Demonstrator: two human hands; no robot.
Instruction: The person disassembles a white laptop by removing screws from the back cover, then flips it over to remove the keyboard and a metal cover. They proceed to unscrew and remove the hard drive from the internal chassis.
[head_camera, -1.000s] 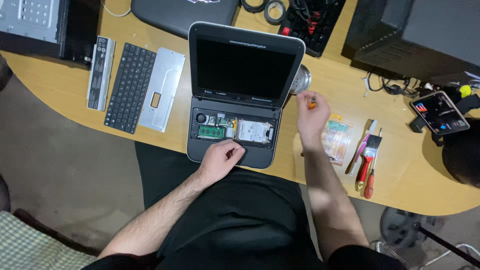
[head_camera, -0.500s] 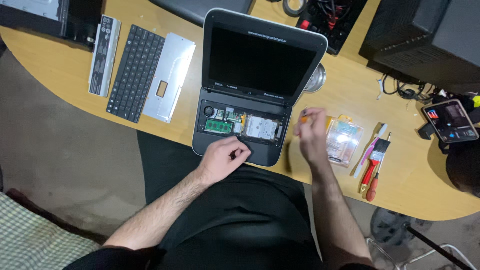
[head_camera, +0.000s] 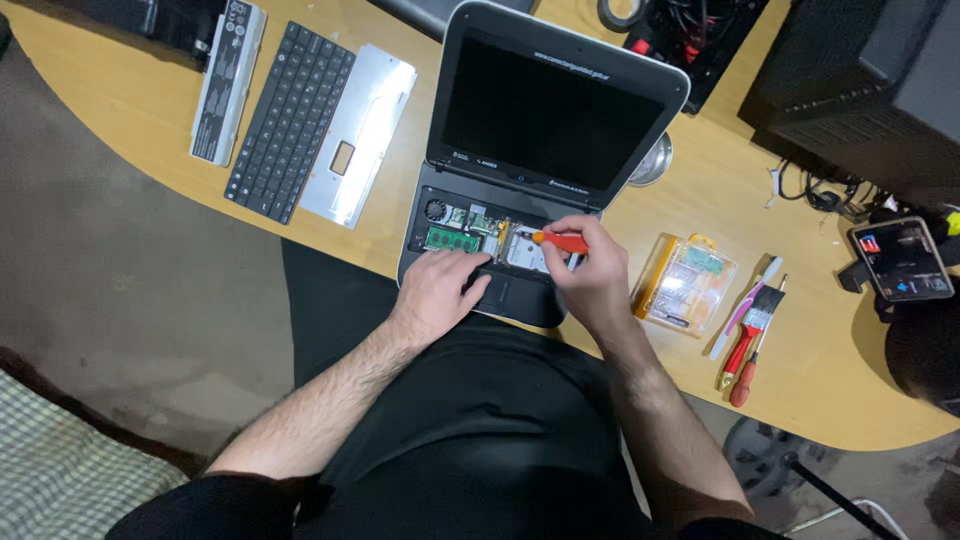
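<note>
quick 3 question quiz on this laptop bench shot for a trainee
1. True or false: the right hand holds an orange-handled screwdriver over the opened black laptop base.
2. Where does the left hand rest?
3. Which lies left of the laptop: A) detached black keyboard B) clear yellow-edged bit case C) red-handled brush

Key: 1 true. 2 on the laptop base's front edge, beside the touchpad. 3 A.

Orange-handled screwdriver, black laptop with green circuit board, silver panel beside black keyboard, yellow-edged clear case, red-handled brush, tan table.
</note>
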